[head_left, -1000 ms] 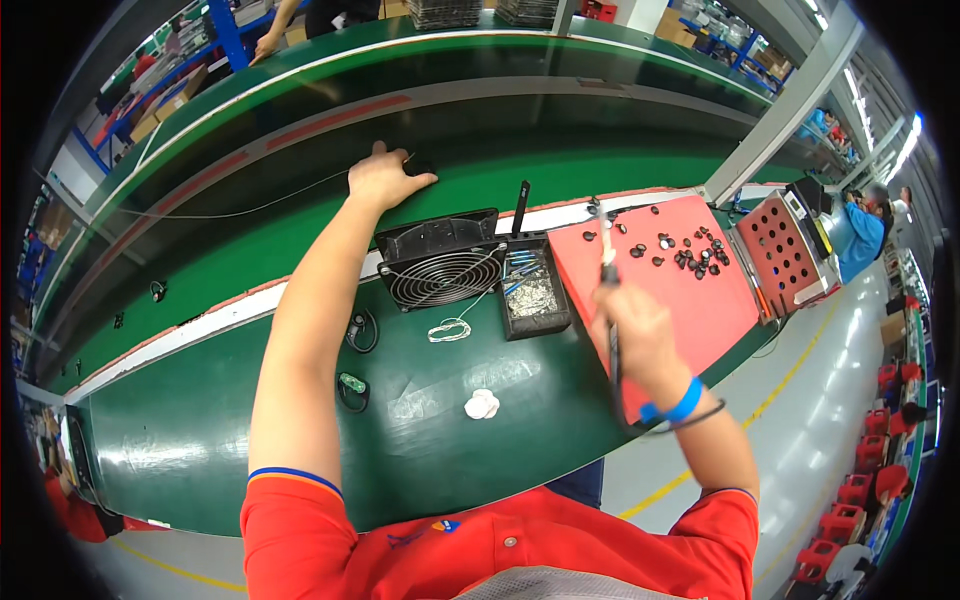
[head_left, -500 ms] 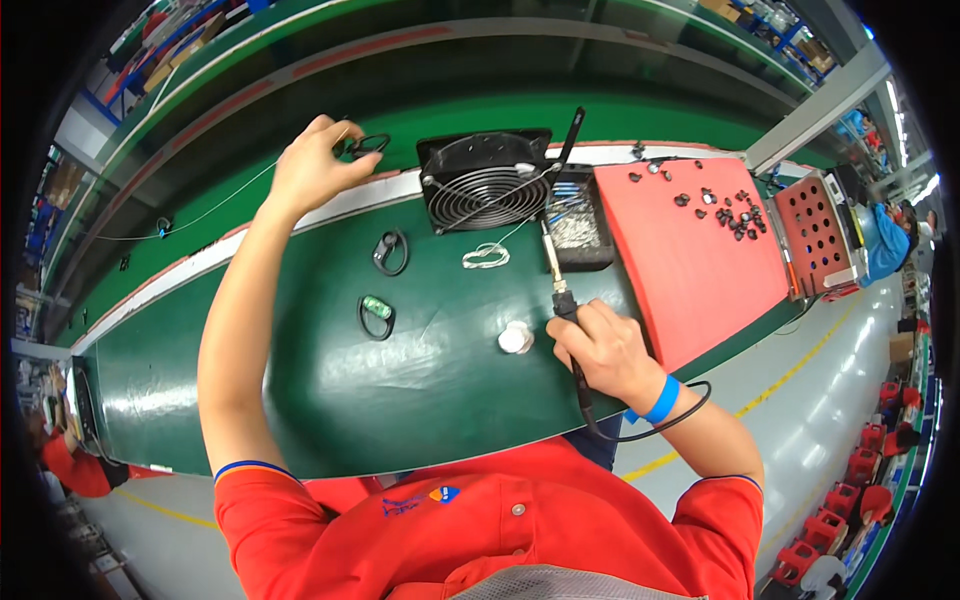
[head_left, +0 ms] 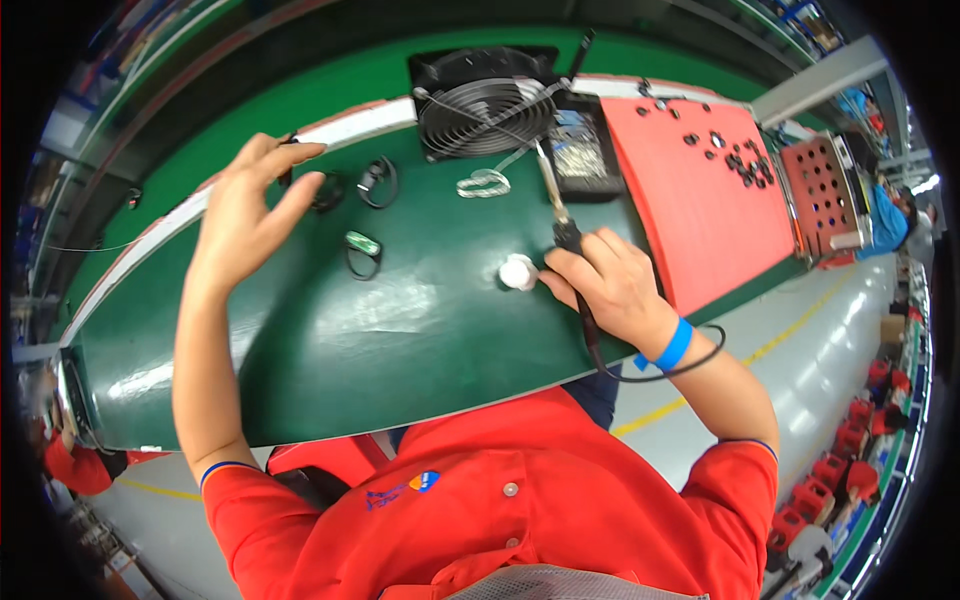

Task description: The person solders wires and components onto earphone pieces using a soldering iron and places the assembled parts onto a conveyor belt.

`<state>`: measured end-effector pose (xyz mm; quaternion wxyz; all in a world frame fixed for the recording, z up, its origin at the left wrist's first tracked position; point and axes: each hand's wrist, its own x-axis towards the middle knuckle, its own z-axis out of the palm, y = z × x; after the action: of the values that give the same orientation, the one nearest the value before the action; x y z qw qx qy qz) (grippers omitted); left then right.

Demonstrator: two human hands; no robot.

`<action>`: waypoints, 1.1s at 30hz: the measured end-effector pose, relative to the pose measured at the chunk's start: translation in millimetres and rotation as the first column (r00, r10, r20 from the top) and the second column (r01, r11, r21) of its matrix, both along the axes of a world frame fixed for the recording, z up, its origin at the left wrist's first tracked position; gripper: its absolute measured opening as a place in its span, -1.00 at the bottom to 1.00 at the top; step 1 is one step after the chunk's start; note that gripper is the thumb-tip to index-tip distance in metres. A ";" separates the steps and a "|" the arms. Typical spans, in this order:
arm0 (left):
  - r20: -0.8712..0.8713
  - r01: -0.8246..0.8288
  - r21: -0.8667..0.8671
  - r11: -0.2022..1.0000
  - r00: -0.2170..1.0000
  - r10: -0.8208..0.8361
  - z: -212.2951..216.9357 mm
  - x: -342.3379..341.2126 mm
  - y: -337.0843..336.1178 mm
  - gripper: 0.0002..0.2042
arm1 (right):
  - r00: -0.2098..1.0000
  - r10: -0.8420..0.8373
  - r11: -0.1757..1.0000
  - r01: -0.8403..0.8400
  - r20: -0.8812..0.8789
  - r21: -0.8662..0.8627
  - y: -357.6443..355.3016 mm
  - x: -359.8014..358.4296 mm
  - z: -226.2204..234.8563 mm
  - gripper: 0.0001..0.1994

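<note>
My left hand [head_left: 245,215] hovers over the green mat at the left, thumb and forefinger around a black ear-hook earphone [head_left: 327,194] that is partly hidden by the fingers. To its right lies another black looped earphone [head_left: 378,183]. Below that one rests a looped piece with a green circuit board [head_left: 363,244] showing. My right hand [head_left: 610,280] is closed on the black handle of a soldering iron [head_left: 552,190], whose metal shaft points away from me. Beside the right fingertips stands a small round white thing [head_left: 517,272]. A loop of thin silvery wire [head_left: 483,184] lies farther off.
A black fan with a wire guard [head_left: 485,115] stands at the back. Right of it is a black box with metal shavings [head_left: 582,160]. A pink foam sheet [head_left: 690,220] carries several small black parts [head_left: 750,165]. The iron's cable [head_left: 650,379] loops by my right wrist.
My left hand has come back from the bench's far edge over the mat, with the black earphone. My right hand still grips the soldering iron. The whole view has shifted.
</note>
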<state>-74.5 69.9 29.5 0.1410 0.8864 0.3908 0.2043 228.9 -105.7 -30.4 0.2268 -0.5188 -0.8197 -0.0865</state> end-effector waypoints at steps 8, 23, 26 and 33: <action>0.302 0.481 -0.288 0.828 0.866 -0.398 -1.2 58.6 -57.3 -0.68 | 0.996 -0.043 0.999 0.044 -0.076 0.012 -3.9 6.7 -3.1 -0.68; 0.395 0.317 -0.703 0.637 0.919 -0.022 -37.2 70.2 -69.3 -0.68 | 0.924 -0.163 0.984 0.175 -0.346 0.004 -42.1 17.8 3.2 -0.77; 0.387 0.299 -0.736 0.607 0.922 0.016 -38.3 71.3 -66.7 -0.67 | 0.921 -0.133 0.988 0.153 -0.367 0.024 -46.4 11.1 3.2 -0.74; 0.423 0.324 -0.848 0.419 0.890 0.169 -35.8 79.5 -69.6 -0.72 | 0.968 -0.149 0.987 0.134 -0.202 -0.086 -41.5 -0.4 -1.1 -0.74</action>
<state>4.9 0.3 -6.3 0.6895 0.6146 0.3516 0.1525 228.4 -147.2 -31.5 0.2854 -0.5900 -0.7551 -0.0182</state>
